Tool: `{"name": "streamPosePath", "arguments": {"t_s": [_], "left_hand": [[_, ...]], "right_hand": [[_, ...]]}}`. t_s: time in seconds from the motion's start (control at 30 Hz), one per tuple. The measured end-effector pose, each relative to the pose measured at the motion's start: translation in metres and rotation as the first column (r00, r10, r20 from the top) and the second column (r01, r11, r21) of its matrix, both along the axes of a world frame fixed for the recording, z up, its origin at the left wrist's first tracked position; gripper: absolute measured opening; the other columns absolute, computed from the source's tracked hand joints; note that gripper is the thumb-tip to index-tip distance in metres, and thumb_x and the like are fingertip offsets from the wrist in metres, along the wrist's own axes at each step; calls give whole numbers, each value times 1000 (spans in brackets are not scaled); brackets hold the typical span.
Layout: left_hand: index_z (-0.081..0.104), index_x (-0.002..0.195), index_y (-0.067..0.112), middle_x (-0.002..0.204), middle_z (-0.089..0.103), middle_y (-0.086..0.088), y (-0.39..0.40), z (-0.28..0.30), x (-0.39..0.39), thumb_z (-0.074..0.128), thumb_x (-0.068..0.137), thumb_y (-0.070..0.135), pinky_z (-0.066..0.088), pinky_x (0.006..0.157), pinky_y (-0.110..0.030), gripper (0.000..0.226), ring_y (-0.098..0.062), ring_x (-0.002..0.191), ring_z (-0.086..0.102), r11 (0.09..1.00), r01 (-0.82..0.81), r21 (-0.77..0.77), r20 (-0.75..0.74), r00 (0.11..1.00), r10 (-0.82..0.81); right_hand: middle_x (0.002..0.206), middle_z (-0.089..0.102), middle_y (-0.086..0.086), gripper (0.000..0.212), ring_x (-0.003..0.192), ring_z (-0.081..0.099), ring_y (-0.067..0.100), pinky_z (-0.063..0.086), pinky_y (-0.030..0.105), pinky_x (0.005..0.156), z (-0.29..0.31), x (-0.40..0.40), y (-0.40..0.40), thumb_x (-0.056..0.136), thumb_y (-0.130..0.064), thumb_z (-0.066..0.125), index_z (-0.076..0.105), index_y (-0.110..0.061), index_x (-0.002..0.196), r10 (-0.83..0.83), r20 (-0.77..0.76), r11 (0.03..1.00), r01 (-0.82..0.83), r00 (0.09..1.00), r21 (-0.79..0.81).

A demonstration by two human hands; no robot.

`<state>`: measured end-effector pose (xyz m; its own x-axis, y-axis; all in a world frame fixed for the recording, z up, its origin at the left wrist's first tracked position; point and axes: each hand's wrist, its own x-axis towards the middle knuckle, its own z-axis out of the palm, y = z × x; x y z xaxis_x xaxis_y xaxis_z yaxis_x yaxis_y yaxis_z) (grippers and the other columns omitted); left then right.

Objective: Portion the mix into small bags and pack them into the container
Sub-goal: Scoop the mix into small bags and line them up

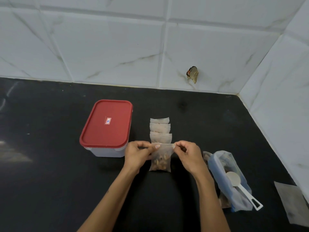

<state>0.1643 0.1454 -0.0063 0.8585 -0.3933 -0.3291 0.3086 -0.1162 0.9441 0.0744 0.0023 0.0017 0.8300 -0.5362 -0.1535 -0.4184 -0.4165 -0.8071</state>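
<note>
A small clear bag [160, 162] with brown mix in its lower half stands upright on the black counter [50, 181]. My left hand [138, 154] pinches its top left corner and my right hand [188, 154] pinches its top right corner, stretching the top edge between them. Behind it lie three filled small bags [160, 131] in an overlapping row. A clear container with a shut red lid [107, 124] stands to the left. A large bag of mix [229, 180] lies to the right with a white scoop [240, 188] in its mouth.
Flat empty bags [294, 203] lie at the right edge of the counter. White tiled walls [150, 47] meet in a corner at the back right, where a crumpled scrap [192, 74] is stuck on a tile.
</note>
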Motion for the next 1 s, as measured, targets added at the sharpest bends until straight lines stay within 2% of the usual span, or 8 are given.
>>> {"name": "streamPosePath", "arguments": {"t_s": [0.13, 0.37, 0.53, 0.67, 0.77, 0.87, 0.93, 1.0], "left_hand": [[69, 68, 8, 81, 69, -3, -6, -8, 1, 71, 82, 4, 59, 63, -28, 15, -11, 73, 69, 999, -24, 46, 56, 998, 21], [71, 84, 11, 79, 70, -7, -7, -20, 7, 55, 95, 14, 59, 74, -36, 20, -17, 75, 67, 975, -2, 224, 223, 974, -49], [56, 126, 6, 125, 50, -6, -8, -3, -7, 50, 96, 15, 45, 93, -27, 32, -18, 107, 56, 869, -109, 483, 528, 828, -190], [51, 129, 10, 120, 52, 3, -29, 27, -35, 51, 97, 19, 47, 90, -24, 34, -10, 105, 57, 971, -6, 241, 685, 709, -166], [57, 118, 14, 108, 64, 3, -66, 43, -70, 51, 96, 24, 50, 81, -16, 25, -2, 93, 62, 967, 254, -22, 528, 825, -204], [60, 100, 10, 97, 65, -6, -121, 61, -118, 47, 98, 27, 52, 74, -20, 21, -11, 82, 62, 858, 448, -250, 79, 893, -443], [57, 103, 6, 96, 59, -7, -156, 68, -148, 43, 99, 35, 50, 71, -20, 32, -14, 84, 59, 804, 515, -297, -243, 774, -585], [46, 130, 1, 118, 55, -12, -182, 70, -176, 42, 98, 47, 49, 83, -26, 56, -22, 106, 56, 735, 620, -274, -390, 627, -674]], "right_hand": [[91, 65, -5, 15, 80, 59, 1, 44, 12, 65, -5, 6, 0, 95, -18, 52, 66, -18, 100, 3, -30, 999, -4, 1000, -43], [102, 65, -2, 21, 88, 57, 5, 40, 15, 73, -6, 13, -4, 96, -15, 49, 67, -14, 108, -6, -80, 990, -6, 997, -140], [118, 62, 0, 31, 102, 56, 8, 36, 17, 83, 5, 4, -7, 97, -26, 49, 59, -20, 126, -12, -84, 979, -6, 996, -206], [110, 62, -9, 42, 91, 59, -2, 41, 11, 79, 41, -26, -14, 91, -31, 59, 52, -31, 132, -137, 146, 981, 155, 980, -118], [106, 61, -16, 38, 84, 61, -9, 45, 4, 70, 65, -71, -36, 88, -26, 63, 58, -33, 125, -338, 324, 924, 377, 884, -64], [106, 66, -4, 30, 82, 61, -1, 40, 2, 69, 63, -132, -68, 90, -20, 61, 63, -21, 120, -601, 327, 726, 669, 729, -158], [113, 67, 10, 30, 97, 63, 22, 41, 19, 82, 44, -172, -86, 91, -17, 57, 63, -10, 120, -765, 189, 554, 778, 616, -296], [116, 65, 18, 30, 107, 58, 35, 42, 33, 89, 19, -208, -99, 92, -18, 55, 63, -6, 118, -879, 37, 425, 815, 476, -395]]}}
